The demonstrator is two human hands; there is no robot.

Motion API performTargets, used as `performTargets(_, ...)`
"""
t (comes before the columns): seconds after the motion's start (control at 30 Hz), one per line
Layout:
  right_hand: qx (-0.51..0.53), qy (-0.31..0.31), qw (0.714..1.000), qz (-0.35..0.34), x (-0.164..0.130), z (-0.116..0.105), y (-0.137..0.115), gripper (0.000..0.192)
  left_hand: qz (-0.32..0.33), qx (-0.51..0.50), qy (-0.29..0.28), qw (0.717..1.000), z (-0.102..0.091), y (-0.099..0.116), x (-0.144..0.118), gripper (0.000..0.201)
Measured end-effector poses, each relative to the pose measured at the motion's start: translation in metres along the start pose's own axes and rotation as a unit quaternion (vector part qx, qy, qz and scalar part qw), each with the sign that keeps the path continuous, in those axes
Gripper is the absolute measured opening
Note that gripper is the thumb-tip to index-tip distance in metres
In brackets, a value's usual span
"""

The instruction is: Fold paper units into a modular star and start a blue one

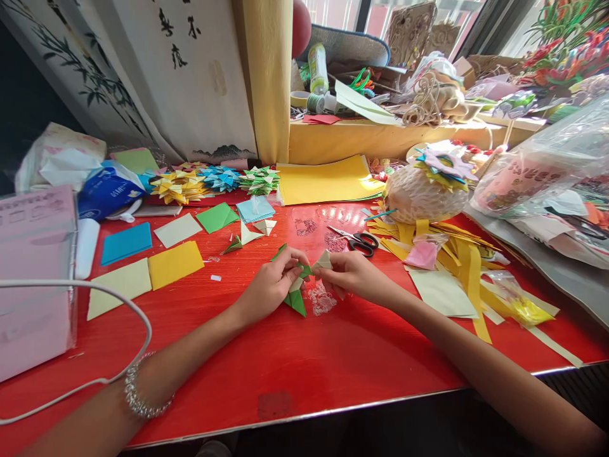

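Observation:
Above the middle of the red table, my left hand (273, 279) pinches a folded green-and-cream origami piece (297, 302), whose points stick out above and below the fingers. My right hand (354, 274) is closed on a small cream folded paper unit (324, 260), its tip meeting the green paper between the two hands. The exact joint is partly hidden by the fingers. Just beyond lie black-handled scissors (356, 241), their blades pointing left. A few loose folded units (247, 233) in cream and green rest behind my left hand.
Paper stacks in blue (126, 244), yellow (175, 264) and cream (118, 287) lie left. Finished paper stars (181, 185) line the back beside yellow sheets (328, 181). A white cable (143, 311) crosses the left side. Yellow strips (469, 273) and a netted ball-like object (423, 193) sit right.

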State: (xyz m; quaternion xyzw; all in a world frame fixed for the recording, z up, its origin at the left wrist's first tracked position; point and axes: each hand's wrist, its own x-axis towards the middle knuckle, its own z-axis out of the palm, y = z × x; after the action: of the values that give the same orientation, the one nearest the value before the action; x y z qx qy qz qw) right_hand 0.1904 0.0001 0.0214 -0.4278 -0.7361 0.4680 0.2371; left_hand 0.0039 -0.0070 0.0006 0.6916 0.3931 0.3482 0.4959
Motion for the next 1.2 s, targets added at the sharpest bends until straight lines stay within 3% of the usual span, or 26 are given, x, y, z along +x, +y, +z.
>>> performTargets(0.2,0.058,-0.068,0.995,0.034,0.001,-0.010,-0.003,0.031,-0.011,-0.017,-0.018,1.000,0.000,0.001,0.001,0.012)
performTargets(0.47,0.077,-0.098,0.991,0.055,0.002,-0.014,-0.002,0.033,-0.015,-0.065,-0.045,0.997,0.000,-0.002,0.002,0.012)
performTargets(0.97,0.177,-0.029,0.983,0.049,0.002,-0.001,0.000,0.030,-0.016,-0.039,-0.004,0.999,-0.001,-0.001,0.001,0.012)
performTargets(1.2,0.159,-0.051,0.985,0.045,0.003,-0.002,0.002,0.034,-0.014,-0.042,-0.003,0.999,-0.001,-0.001,0.002,0.013)
